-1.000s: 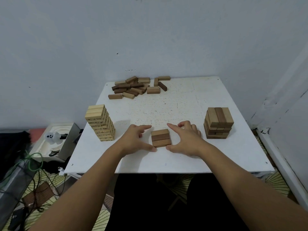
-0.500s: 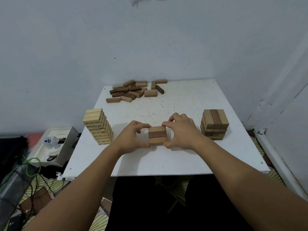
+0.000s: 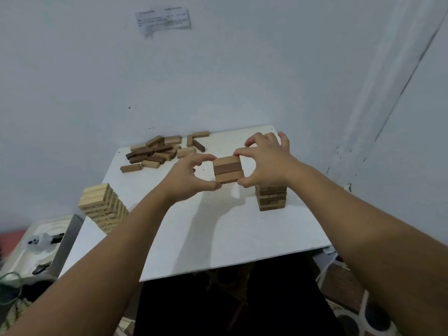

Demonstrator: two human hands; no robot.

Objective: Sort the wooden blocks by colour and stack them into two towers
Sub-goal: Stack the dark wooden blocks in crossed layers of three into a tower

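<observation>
Pale tower (image 3: 103, 207); brown tower (image 3: 272, 198); white speckled table (image 3: 218, 229).

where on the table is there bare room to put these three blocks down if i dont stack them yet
Bare tabletop lies between the pale tower and the brown tower, toward the near edge. The far left corner is crowded with the loose pile.

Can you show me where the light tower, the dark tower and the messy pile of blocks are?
light tower (image 3: 101, 206): head view, on its near side face.
dark tower (image 3: 271, 198): head view, on its lower front layers.
messy pile of blocks (image 3: 155, 152): head view, on the dark blocks mid-heap.
</observation>
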